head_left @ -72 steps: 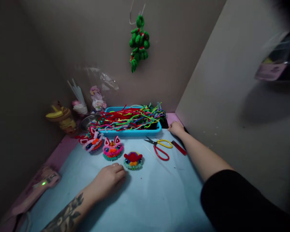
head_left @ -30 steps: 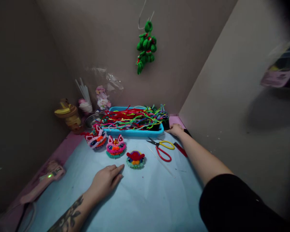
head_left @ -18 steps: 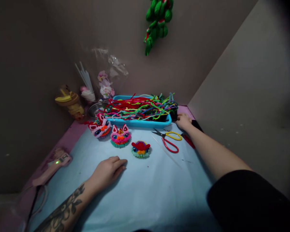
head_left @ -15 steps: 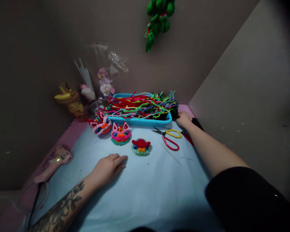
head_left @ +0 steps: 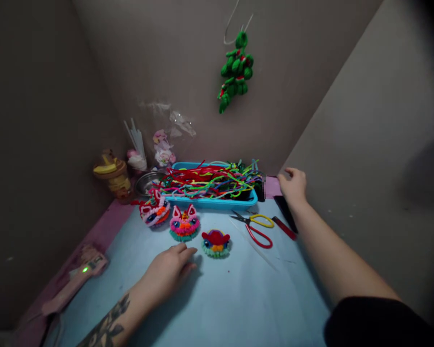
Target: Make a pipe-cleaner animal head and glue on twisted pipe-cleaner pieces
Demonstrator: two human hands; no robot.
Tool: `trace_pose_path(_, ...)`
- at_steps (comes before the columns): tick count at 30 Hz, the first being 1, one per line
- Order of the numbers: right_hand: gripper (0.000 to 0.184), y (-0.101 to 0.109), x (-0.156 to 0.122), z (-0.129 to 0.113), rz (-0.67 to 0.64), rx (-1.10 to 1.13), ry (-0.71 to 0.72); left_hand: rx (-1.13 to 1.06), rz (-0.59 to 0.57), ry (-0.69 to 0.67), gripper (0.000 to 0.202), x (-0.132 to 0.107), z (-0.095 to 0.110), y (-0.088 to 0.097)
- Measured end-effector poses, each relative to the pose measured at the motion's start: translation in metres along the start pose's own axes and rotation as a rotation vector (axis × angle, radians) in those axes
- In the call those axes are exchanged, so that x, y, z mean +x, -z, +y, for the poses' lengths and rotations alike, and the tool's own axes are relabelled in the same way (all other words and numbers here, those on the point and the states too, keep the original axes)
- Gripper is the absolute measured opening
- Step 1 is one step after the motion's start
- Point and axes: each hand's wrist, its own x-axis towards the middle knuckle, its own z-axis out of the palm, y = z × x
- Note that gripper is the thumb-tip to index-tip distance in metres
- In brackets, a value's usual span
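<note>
My left hand (head_left: pixel 171 270) hovers just over the blue mat, its thumb and forefinger apart and nothing between them. It is near a small fuzzy lion-like head (head_left: pixel 216 243) with a red top, and a pink-eared one (head_left: pixel 184 224) behind it. Further left, a third pink-and-white head (head_left: pixel 155 212) leans by the tray. At the far right my right hand (head_left: pixel 293 185) is raised near the mat's back corner, fingers loosely bent and apart, with no object visible in it. Below it lie a dark flat object (head_left: pixel 286 214) and a red strip-like tool (head_left: pixel 284 228).
A blue tray (head_left: pixel 220 205) heaped with coloured pipe cleaners stands at the back. Scissors (head_left: pixel 258 229) with yellow and red handles lie before it. A pink glue gun (head_left: pixel 75 279) rests left, near a metal bowl (head_left: pixel 144 184). A green ornament (head_left: pixel 237 70) hangs on the wall.
My right hand has lifted away from the tray's right end and moved right. My left hand has risen slightly off the mat. The view has tilted upward.
</note>
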Motion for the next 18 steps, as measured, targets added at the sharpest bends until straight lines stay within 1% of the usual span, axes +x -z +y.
trace_pose_path(1, 0.029, 0.011, -0.001, -0.012, 0.010, 0.018, 0.068, -0.037, 0.045, 0.004, 0.023, 0.003, 0.001, -0.002)
trace_pose_path(2, 0.023, 0.020, -0.005, -0.024, -0.023, 0.025, 0.129, -0.073, 0.088, 0.003, 0.021, 0.006, 0.002, -0.005)
trace_pose_path(3, 0.019, 0.026, -0.010, -0.038, -0.111, 0.034, 0.212, -0.102, 0.134, -0.003, 0.021, 0.009, 0.002, -0.009)
trace_pose_path(4, 0.018, 0.030, -0.016, -0.051, -0.232, 0.048, 0.322, -0.124, 0.179, -0.015, 0.023, 0.012, 0.002, -0.015)
trace_pose_path(6, 0.021, 0.029, -0.031, -0.078, -0.535, 0.075, 0.585, -0.147, 0.263, -0.051, 0.025, 0.015, 0.000, -0.027)
trace_pose_path(7, 0.022, 0.025, -0.038, -0.091, -0.618, 0.092, 0.698, -0.148, 0.298, -0.070, 0.025, 0.015, -0.002, -0.032)
trace_pose_path(8, 0.020, 0.020, -0.044, -0.103, -0.651, 0.113, 0.781, -0.144, 0.325, -0.087, 0.024, 0.015, -0.004, -0.036)
trace_pose_path(9, 0.016, 0.015, -0.048, -0.116, -0.648, 0.142, 0.844, -0.142, 0.349, -0.096, 0.023, 0.015, -0.007, -0.040)
trace_pose_path(10, 0.014, 0.009, -0.050, -0.128, -0.614, 0.167, 0.879, -0.143, 0.366, -0.104, 0.022, 0.014, -0.009, -0.042)
trace_pose_path(12, 0.013, -0.002, -0.049, -0.152, -0.533, 0.166, 0.898, -0.154, 0.388, -0.106, 0.022, 0.013, -0.013, -0.044)
trace_pose_path(15, 0.020, -0.016, -0.036, -0.184, -0.380, 0.008, 0.876, -0.162, 0.399, -0.108, 0.021, 0.012, -0.016, -0.042)
trace_pose_path(16, 0.022, -0.020, -0.031, -0.192, -0.364, -0.067, 0.859, -0.159, 0.402, -0.109, 0.021, 0.012, -0.016, -0.042)
trace_pose_path(17, 0.024, -0.024, -0.026, -0.200, -0.389, -0.146, 0.832, -0.155, 0.408, -0.112, 0.021, 0.012, -0.017, -0.041)
trace_pose_path(18, 0.024, -0.028, -0.021, -0.205, -0.454, -0.218, 0.800, -0.152, 0.413, -0.118, 0.021, 0.012, -0.017, -0.040)
